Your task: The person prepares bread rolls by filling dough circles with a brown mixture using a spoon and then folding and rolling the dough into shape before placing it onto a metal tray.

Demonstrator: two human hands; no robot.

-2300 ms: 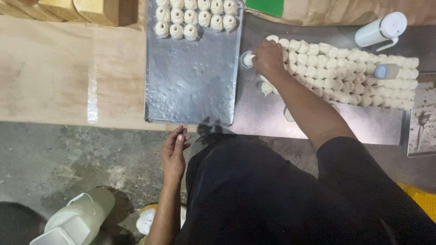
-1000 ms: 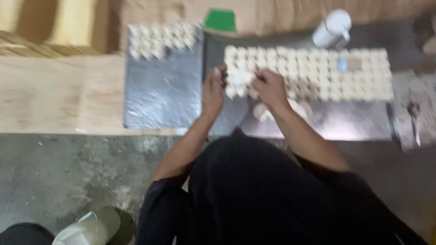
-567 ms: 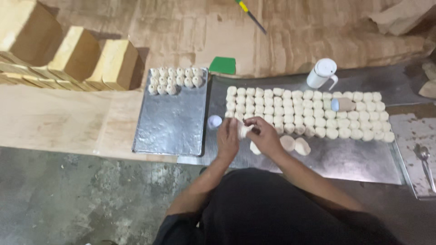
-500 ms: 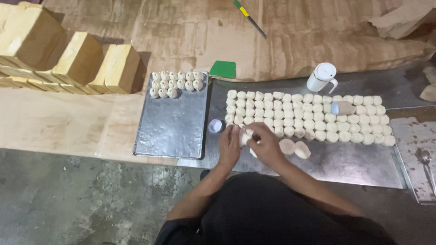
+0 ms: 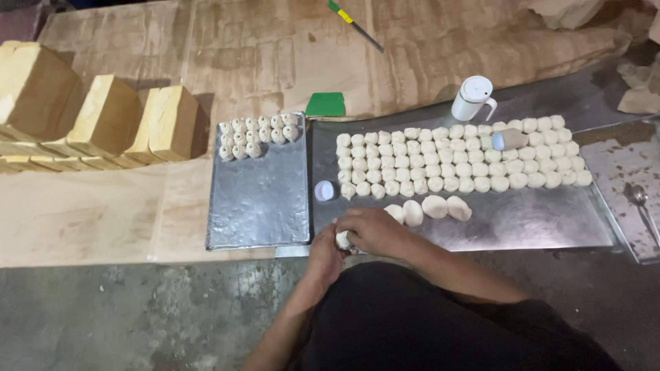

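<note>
Between both hands (image 5: 357, 237), dough piece (image 5: 342, 240) sits pinched.

Pale cream dough balls (image 5: 454, 161); silver-grey metal tray (image 5: 261, 199); green scraper (image 5: 326, 104); white cup (image 5: 473, 97); golden-brown loaves (image 5: 103, 124).

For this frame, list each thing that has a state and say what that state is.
Left hand: cupped under a dough piece.
Right hand: closed over the same dough piece.
Baking tray: mostly bare, shaped pieces along the far edge.
White shaker: upright, lid on.
Spoon: lying flat.
</note>
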